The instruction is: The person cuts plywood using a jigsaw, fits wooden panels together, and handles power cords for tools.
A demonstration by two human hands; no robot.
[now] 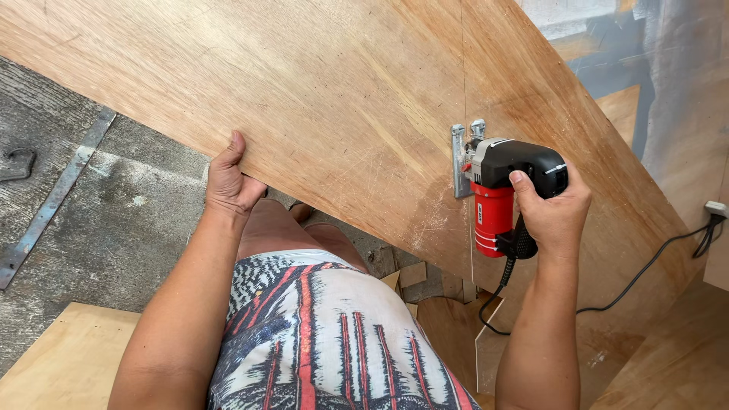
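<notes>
Right hand (553,212) grips jigsaw (503,190) on plywood sheet (326,99); left hand (230,182) holds its edge.

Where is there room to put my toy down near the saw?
Bare plywood sheet lies left of the red jigsaw, above the left hand. Bare concrete floor lies beside the metal strip. Offcuts crowd below.

Rough grey concrete floor, lit by daylight

A worn concrete floor (114,220) is seen at the left, crossed by a flat metal strip (53,201) laid diagonally, with a dark metal piece (17,163) near the left edge. Pale plywood offcuts (64,364) are laid at the lower left corner and at the lower right (676,357). Blurred dark framing (607,53) is seen at the upper right.
</notes>
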